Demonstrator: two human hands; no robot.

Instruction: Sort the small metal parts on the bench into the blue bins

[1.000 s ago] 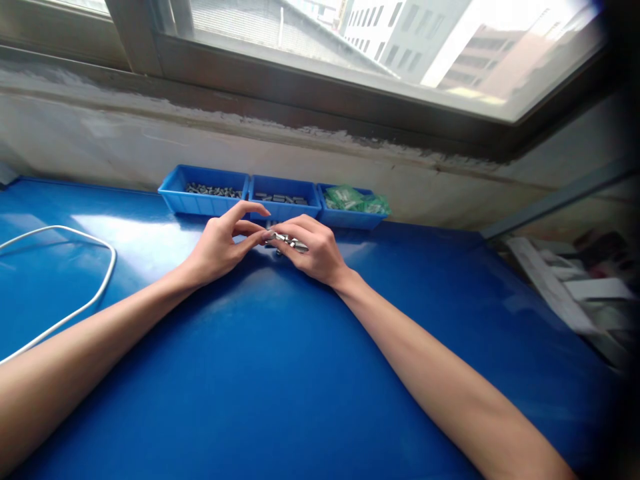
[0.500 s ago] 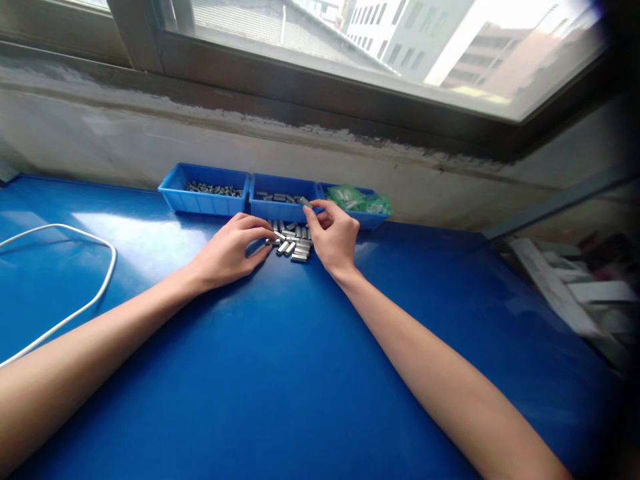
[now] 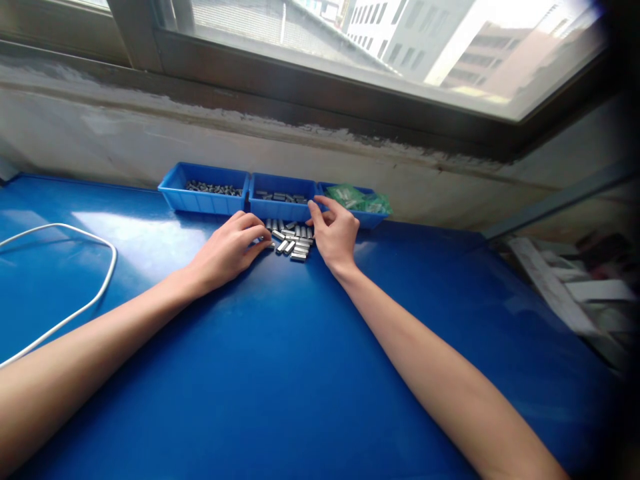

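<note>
Short silver metal bars (image 3: 300, 249) lie in a loose pile on the blue table. At the pile's left side is my left hand (image 3: 233, 247), its thumb and forefinger closed on the end of one metal bar (image 3: 271, 246) that the fingers mostly hide. My right hand (image 3: 336, 232) is over the front right corner of the middle blue bin (image 3: 283, 210), thumb and forefinger slightly apart with nothing seen between them. More bars (image 3: 280, 197) lie inside that bin.
Left of the middle bin, another blue bin (image 3: 200, 202) holds many small dark metal parts (image 3: 213, 189). A third bin (image 3: 369, 220) at the right contains green plastic bags (image 3: 350, 197). A white cable (image 3: 111, 267) curves across the table's left. Behind the bins rises a wall below a window.
The metal bar my right fingers held over the middle bin has left them, and the fingers have parted. My left thumb and forefinger have drawn closer together at the pile's edge.
</note>
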